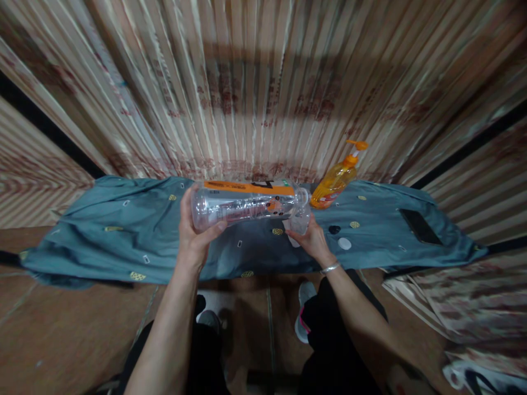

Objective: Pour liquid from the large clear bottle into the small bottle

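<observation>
A large clear plastic bottle (247, 206) with an orange label strip lies sideways in the air above the cloth, its neck pointing right. My left hand (195, 233) is wrapped around its base, thumb along the near side. At the neck end, my right hand (310, 238) is closed around a clear, cup-like plastic piece (299, 219) just under the bottle's mouth. Whether that piece touches the bottle I cannot tell. Below it shows a pale, flat scrap (293, 237) by my right fingers. Just beyond stands an orange pump bottle (333, 184) of yellow liquid.
A blue-green patterned cloth (144, 236) covers the table. On its right part lie a white round cap (345, 243) and a dark phone (420, 226). Striped curtains (255, 99) hang behind and at both sides, with dark poles (465, 148) slanting along them.
</observation>
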The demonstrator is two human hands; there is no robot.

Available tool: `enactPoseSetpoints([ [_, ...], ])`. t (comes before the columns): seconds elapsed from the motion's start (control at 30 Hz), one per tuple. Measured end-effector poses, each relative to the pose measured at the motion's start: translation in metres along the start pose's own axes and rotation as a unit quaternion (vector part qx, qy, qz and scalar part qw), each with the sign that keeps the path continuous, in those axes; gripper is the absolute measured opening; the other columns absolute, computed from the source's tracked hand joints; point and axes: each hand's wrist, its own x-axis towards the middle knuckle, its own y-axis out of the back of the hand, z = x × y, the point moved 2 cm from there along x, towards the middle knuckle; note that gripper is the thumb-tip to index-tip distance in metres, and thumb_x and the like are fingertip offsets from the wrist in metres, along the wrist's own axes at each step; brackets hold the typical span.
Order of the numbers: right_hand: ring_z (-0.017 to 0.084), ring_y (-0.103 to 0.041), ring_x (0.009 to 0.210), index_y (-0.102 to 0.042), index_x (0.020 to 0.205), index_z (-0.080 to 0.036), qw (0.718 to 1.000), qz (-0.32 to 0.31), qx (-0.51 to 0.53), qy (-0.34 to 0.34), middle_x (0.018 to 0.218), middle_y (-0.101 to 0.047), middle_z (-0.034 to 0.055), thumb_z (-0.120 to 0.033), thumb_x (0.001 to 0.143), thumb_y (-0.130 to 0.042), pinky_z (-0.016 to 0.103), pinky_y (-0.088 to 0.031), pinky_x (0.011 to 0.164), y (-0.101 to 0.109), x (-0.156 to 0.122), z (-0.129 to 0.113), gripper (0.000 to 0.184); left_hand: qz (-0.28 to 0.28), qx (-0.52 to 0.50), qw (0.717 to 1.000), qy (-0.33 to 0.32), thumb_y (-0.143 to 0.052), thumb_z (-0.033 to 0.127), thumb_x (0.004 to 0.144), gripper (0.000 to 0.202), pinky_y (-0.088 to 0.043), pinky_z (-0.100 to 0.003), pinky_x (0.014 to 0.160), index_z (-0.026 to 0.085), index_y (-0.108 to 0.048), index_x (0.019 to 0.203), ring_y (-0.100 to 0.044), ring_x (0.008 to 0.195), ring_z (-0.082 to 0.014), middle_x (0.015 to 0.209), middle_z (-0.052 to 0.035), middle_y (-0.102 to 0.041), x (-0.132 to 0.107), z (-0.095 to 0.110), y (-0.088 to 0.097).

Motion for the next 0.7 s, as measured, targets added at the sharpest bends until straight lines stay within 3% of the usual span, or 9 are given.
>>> enactPoseSetpoints([
  [0.2, 0.048, -0.086, 0.128, -0.059, 0.163, -0.018, 1.000, -0.004, 0.005, -0.008, 0.136, -0.088, 0.0185, -0.046, 0.079, -0.093, 0.066, -0.071, 0.109, 0.0011, 0.0000, -0.0004, 0.095, 0.010, -0.016, 1.000, 0.006, -0.118, 0.059, 0.051, 0.114, -0.042, -0.086, 0.134, 0.038, -0.069, 0.152, -0.057, 0.162, -0.0512, 0.168, -0.0111, -0.064, -0.0003, -0.0004, -0.0015],
  [0.5, 0.048, -0.087, 0.126, -0.063, 0.155, -0.018, 1.000, 0.002, -0.007, -0.006, 0.132, -0.089, 0.0193, -0.040, 0.082, -0.089, 0.063, -0.073, 0.106, 0.0001, -0.0009, -0.0019, 0.080, -0.006, -0.003, 1.000, 0.000, -0.116, 0.057, 0.055, 0.111, -0.050, -0.084, 0.128, 0.039, -0.069, 0.154, -0.058, 0.159, -0.0511, 0.170, -0.0116, -0.062, -0.0001, 0.0010, 0.0006],
  [0.7, 0.047, -0.087, 0.124, -0.063, 0.157, -0.016, 1.000, 0.005, -0.010, -0.010, 0.131, -0.089, 0.0196, -0.039, 0.084, -0.088, 0.061, -0.073, 0.105, 0.0014, -0.0022, -0.0063, 0.081, 0.001, 0.004, 1.000, -0.007, -0.117, 0.063, 0.051, 0.112, -0.056, -0.081, 0.125, 0.040, -0.072, 0.151, -0.057, 0.161, -0.0527, 0.171, -0.0115, -0.062, -0.0004, 0.0037, -0.0017],
])
